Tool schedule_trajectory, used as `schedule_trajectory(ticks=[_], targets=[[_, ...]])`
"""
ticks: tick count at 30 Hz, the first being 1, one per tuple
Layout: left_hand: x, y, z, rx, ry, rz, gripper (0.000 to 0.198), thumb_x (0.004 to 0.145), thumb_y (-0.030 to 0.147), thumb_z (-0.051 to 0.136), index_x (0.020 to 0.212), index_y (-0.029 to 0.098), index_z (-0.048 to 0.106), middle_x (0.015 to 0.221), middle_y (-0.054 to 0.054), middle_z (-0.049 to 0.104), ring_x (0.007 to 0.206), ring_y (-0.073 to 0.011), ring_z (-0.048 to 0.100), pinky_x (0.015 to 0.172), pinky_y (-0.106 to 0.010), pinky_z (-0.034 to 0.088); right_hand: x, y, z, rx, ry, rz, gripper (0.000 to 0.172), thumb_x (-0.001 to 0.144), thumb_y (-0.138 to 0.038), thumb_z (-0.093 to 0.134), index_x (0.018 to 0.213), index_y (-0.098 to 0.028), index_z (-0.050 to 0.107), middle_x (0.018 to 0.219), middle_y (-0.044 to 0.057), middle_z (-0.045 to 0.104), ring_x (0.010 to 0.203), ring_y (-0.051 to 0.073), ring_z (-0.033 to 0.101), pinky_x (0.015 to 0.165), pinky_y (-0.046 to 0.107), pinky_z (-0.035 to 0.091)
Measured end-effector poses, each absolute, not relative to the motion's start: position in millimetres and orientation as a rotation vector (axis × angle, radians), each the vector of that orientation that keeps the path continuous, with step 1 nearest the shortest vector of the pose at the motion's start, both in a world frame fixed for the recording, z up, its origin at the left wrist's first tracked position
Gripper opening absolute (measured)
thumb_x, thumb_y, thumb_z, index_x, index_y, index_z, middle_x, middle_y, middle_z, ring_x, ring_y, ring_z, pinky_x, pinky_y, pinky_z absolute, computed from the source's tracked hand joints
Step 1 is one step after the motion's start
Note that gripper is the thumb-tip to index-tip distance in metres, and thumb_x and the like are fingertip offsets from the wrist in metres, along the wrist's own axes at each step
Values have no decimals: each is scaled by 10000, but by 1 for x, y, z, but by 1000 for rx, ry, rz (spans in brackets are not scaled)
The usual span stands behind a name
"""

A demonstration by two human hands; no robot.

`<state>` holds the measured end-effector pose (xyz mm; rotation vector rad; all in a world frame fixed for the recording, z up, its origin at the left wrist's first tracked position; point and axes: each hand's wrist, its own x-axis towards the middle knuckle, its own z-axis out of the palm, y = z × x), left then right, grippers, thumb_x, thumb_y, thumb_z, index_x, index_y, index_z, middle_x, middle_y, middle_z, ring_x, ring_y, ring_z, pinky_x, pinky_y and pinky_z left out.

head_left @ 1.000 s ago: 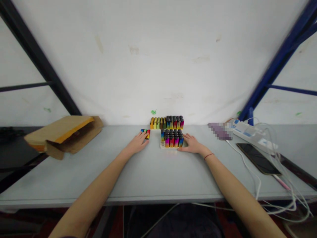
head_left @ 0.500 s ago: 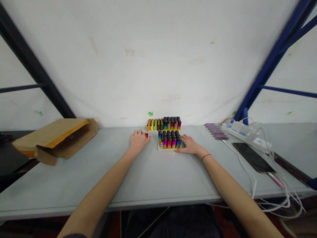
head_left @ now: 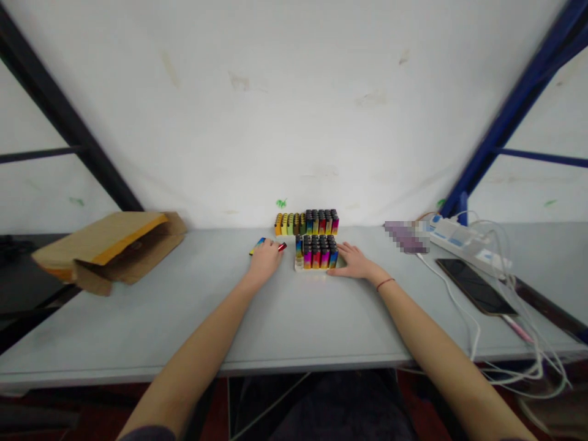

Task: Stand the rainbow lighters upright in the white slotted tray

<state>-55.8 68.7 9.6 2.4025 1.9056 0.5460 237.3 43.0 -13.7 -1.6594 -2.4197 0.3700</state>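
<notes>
My left hand (head_left: 266, 260) is closed round a red lighter (head_left: 282, 247), whose end sticks out beyond the fingers to the right. Just behind that hand, blue and yellow lighters (head_left: 258, 245) lie on the table, partly covered by it. To the right stands a clear tray (head_left: 299, 266) packed with upright, black-topped lighters (head_left: 320, 257) in pink, red and blue. Its left column has one lighter (head_left: 299, 245) at the back and bare slots in front. My right hand (head_left: 356, 262) rests against the tray's right side, fingers spread and thumb near the front corner.
Behind the tray, more lighters (head_left: 321, 222) stand in rows near the wall, beside yellow, green and brown ones (head_left: 289, 224). An opened brown paper bag (head_left: 110, 248) lies at left. At right are a phone (head_left: 475, 286), a power strip (head_left: 468, 248) and white cables (head_left: 452, 294).
My left hand has shifted slightly right toward the tray, uncovering the blue and yellow lighters behind it. More of the red lighter shows. My right hand stays at the tray; the view has tilted slightly.
</notes>
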Motion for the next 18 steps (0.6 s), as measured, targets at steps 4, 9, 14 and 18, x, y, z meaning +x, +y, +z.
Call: schedule_trajectory(ticks=[4, 9, 14, 18], targets=[[-55, 79, 10, 1741, 1658, 1107, 103, 930, 300, 547, 956, 201, 532, 868, -89, 699, 849, -237, 684, 812, -349, 499, 237, 43, -14, -1659, -2420, 367, 1064, 741, -855, 537, 1560, -199, 363, 1626, 129, 328, 1504, 434, 213, 1212, 614, 188], [-48, 76, 16, 1071, 1150, 1266, 169, 861, 325, 601, 908, 230, 469, 644, 72, 553, 543, -112, 595, 631, -263, 526, 237, 42, -14, -1659, -2416, 360, 1058, 739, -857, 539, 1558, -208, 367, 1620, 127, 341, 1502, 430, 222, 1215, 602, 194], [-45, 70, 19, 878, 1022, 1260, 240, 887, 461, 518, 898, 221, 516, 554, 94, 455, 381, -68, 387, 403, -173, 334, 237, 43, -14, -1656, -2422, 359, 1045, 739, -859, 535, 1549, -216, 386, 1621, 118, 344, 1502, 426, 226, 1219, 591, 193], [-41, 71, 15, 817, 966, 1344, 500, 910, 644, 410, 659, 213, 438, 461, 76, 379, 373, -76, 378, 440, -203, 401, 238, 44, -17, -1652, -2408, 369, 1058, 738, -852, 542, 1557, -205, 370, 1626, 127, 330, 1500, 446, 213, 1210, 618, 187]])
